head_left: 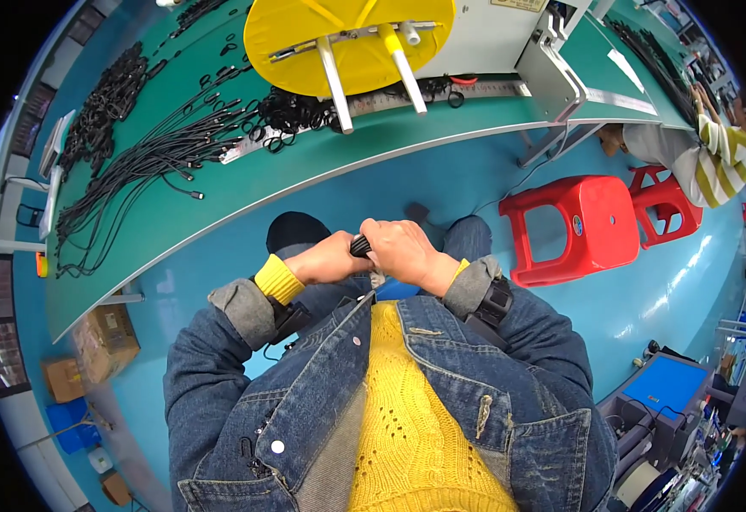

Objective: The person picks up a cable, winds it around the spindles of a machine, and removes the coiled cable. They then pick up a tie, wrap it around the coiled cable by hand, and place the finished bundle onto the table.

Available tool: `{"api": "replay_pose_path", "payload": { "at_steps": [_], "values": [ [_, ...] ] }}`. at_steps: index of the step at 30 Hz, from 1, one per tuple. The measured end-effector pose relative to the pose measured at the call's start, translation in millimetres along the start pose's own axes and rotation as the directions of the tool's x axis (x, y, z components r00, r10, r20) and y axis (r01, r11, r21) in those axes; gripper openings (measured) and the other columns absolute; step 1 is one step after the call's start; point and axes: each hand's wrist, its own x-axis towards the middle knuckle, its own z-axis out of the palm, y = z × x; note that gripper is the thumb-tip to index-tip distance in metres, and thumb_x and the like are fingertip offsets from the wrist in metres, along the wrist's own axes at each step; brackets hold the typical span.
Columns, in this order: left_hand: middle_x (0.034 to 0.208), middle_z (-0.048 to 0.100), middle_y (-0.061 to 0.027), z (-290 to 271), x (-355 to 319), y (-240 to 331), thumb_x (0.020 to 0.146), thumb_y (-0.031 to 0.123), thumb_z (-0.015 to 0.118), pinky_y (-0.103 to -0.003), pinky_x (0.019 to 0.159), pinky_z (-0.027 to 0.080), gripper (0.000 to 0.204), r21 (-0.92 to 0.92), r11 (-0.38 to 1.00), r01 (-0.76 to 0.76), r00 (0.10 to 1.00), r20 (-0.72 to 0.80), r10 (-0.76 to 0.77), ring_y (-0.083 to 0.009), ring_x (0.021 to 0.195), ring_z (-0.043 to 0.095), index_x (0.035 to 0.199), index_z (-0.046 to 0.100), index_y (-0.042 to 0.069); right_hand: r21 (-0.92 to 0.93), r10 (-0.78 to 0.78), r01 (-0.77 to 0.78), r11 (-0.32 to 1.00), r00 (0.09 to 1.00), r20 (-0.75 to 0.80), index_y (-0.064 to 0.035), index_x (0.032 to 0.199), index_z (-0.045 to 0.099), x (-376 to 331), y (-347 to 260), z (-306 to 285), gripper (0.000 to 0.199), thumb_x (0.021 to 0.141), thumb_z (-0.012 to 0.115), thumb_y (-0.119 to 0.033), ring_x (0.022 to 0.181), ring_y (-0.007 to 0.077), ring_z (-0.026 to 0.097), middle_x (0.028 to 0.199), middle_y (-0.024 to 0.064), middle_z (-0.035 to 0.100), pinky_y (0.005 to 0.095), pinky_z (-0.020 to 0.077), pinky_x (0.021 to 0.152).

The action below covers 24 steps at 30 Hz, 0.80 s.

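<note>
Yellow openwork-knit sweater (416, 418) and blue denim jacket (544, 384) lie nearest the camera. Above the lap, the left hand (330, 258) and right hand (403, 252) meet, both closed around a small black ridged bundle (360, 246) mostly hidden by them. Beyond, a long green-topped table (373, 143) bears black cables with metal plugs (147, 158), beside a round yellow disc with two pale rods (305, 51); a red plastic stool (599, 222) stands to the right.

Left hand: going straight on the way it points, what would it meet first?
The left hand would most likely meet the black bundle at its fingers first, then the right hand close beyond; exact depth is unclear.
</note>
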Motion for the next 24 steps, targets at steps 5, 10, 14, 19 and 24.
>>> {"api": "replay_pose_path", "payload": {
  "at_steps": [5,10,14,19,24],
  "values": [
    [0.056,0.048,0.0022,1.9,-3.5,-2.1,0.078,0.010,0.062,-0.023,0.044,0.036,0.009,-0.264,0.965,-0.008,0.995,-0.097,-0.018,-0.0056,0.049,0.045,0.075,0.055,0.005,0.280,-0.149,0.193,0.941,0.974,-0.171,-0.0023,0.099,0.056,15.5,17.7,-36.8,0.030,0.071,0.061,-0.011,0.072,0.0314,0.061,0.077,0.0145,0.061,0.0403,0.0484,0.062],
    [0.056,0.047,0.0030,13.4,-3.4,-3.2,0.079,0.013,0.063,-0.022,0.044,0.036,0.012,-0.505,0.850,-0.151,0.972,-0.234,0.033,-0.0052,0.047,0.043,0.074,0.055,0.005,-0.057,0.113,-0.171,0.984,0.832,-0.544,-0.0084,0.084,0.064,71.0,69.4,-79.9,0.012,0.073,0.062,-0.013,0.072,0.0305,0.060,0.080,0.0106,0.062,0.0369,0.0481,0.062],
    [0.057,0.047,0.0030,13.1,-3.3,6.5,0.080,0.013,0.062,-0.021,0.045,0.035,0.013,-0.502,0.840,-0.205,0.962,-0.263,0.077,-0.0053,0.048,0.043,0.075,0.054,0.005,-0.265,0.004,-0.189,0.945,0.820,-0.572,-0.0095,0.082,0.064,112.6,89.9,-68.2,0.011,0.072,0.063,-0.013,0.072,0.0295,0.059,0.079,0.0098,0.061,0.0361,0.0479,0.062],
    [0.059,0.048,0.0028,17.1,-11.6,13.5,0.081,0.014,0.062,-0.020,0.047,0.037,0.012,-0.492,0.838,-0.236,0.956,-0.271,0.110,-0.0055,0.050,0.044,0.076,0.054,0.005,-0.335,0.085,-0.302,0.893,0.842,-0.533,-0.0106,0.081,0.064,129.3,95.3,-57.8,0.009,0.071,0.063,-0.012,0.074,0.0294,0.059,0.078,0.0096,0.060,0.0369,0.0482,0.063],
    [0.063,0.049,0.0025,9.2,-8.7,6.3,0.081,0.014,0.061,-0.021,0.047,0.038,0.012,-0.533,0.793,-0.295,0.928,-0.358,0.104,-0.0058,0.051,0.045,0.081,0.054,0.005,0.275,0.201,-0.052,0.960,0.812,-0.548,-0.0085,0.084,0.063,98.8,63.8,-69.9,0.008,0.077,0.061,-0.013,0.061,0.0164,0.052,0.071,0.0029,0.054,0.0299,0.0415,0.051]
  ]
}}
